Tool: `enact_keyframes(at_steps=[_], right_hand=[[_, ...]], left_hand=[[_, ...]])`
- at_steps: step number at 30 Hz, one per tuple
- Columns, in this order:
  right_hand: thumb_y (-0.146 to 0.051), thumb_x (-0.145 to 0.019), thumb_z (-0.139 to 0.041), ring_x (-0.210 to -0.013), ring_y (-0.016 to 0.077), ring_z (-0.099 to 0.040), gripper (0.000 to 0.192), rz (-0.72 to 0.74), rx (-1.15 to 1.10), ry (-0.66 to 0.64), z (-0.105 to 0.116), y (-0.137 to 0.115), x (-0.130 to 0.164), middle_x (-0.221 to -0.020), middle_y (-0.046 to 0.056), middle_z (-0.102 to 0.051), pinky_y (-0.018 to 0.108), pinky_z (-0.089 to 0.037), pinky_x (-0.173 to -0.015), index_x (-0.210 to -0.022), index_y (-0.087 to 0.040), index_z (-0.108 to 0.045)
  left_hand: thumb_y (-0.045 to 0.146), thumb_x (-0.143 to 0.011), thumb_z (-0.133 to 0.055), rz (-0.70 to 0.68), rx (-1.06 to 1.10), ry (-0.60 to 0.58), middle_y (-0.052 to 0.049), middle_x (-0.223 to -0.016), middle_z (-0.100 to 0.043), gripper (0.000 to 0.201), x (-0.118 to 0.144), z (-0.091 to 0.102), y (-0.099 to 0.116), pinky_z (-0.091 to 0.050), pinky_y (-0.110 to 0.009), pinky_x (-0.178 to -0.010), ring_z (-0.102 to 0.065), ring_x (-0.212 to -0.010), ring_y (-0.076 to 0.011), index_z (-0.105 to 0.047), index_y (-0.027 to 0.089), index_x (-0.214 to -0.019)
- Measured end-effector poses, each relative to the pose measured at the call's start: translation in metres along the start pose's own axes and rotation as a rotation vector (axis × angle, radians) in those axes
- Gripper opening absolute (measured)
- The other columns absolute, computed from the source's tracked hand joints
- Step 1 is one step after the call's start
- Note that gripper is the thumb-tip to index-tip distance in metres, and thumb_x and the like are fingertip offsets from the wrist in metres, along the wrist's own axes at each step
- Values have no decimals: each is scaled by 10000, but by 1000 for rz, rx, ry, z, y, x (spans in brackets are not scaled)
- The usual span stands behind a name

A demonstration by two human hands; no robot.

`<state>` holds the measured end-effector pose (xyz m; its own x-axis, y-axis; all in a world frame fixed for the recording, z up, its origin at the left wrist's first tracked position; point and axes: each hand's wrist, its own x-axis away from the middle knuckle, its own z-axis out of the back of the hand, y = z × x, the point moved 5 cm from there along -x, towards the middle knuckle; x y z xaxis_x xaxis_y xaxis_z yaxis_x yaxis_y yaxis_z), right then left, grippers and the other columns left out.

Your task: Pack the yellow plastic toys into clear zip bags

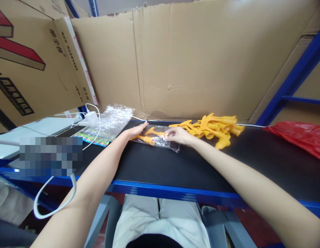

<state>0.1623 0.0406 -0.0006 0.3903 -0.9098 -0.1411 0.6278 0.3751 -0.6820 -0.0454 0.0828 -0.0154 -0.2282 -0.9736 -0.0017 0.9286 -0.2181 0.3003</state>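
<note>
A clear plastic bag (165, 146) lies flat on the black tabletop in front of me, with orange-yellow plastic pieces (149, 140) inside; each has a flared, cup-like end. My left hand (138, 131) rests at the bag's left side, its fingers stretched out. At the other end, my right hand (179, 135) is closed in a pinch on the bag's film. Just right of that hand is a heap of similar orange-yellow plastic pieces (208, 128), loose and overlapping. What they are for, I cannot tell.
Empty clear bags (115, 119) lie at the left, over a colourful printed sheet (97, 140). A white plug (91, 117) with cables stands beside them. A red plastic bag (299, 136) is at the right. Cardboard (201, 65) walls the back; a blue rail (175, 193) edges the table.
</note>
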Motion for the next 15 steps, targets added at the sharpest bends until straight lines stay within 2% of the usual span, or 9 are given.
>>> enact_keyframes(at_steps=[3,6,10,15], right_hand=[[-220,-671,-652,-748,144,-601,298,28,-2,19,-5,2,-3,-828,44,-665,244,-467,-686,-954,-127,-655],[-176,-683,-642,-799,155,-605,245,22,29,101,-4,3,-5,-889,64,-667,242,-459,-721,-919,-114,-658],[-160,-680,-650,-801,168,-612,232,-14,27,172,-4,7,-8,-890,86,-667,254,-467,-735,-903,-94,-645],[-165,-700,-657,-912,162,-610,408,-36,-219,106,-12,14,-10,-1069,114,-626,253,-485,-787,-1089,-101,-554]], left_hand=[[543,-868,25,-44,378,-160,22,-1464,-161,660,4,-7,8,-301,-276,-1030,-263,-1321,-153,-151,241,-1428],[599,-847,-3,-63,576,-236,8,-1475,-90,710,9,-9,17,-230,-307,-1070,-173,-1349,-175,-100,213,-1435],[610,-841,4,-107,557,-247,24,-1469,-121,701,10,-9,25,-161,-372,-1090,-99,-1360,-200,-124,251,-1429],[587,-838,55,-125,403,-173,27,-1452,-187,687,3,-10,20,-153,-430,-1078,-78,-1360,-219,-163,291,-1419]])
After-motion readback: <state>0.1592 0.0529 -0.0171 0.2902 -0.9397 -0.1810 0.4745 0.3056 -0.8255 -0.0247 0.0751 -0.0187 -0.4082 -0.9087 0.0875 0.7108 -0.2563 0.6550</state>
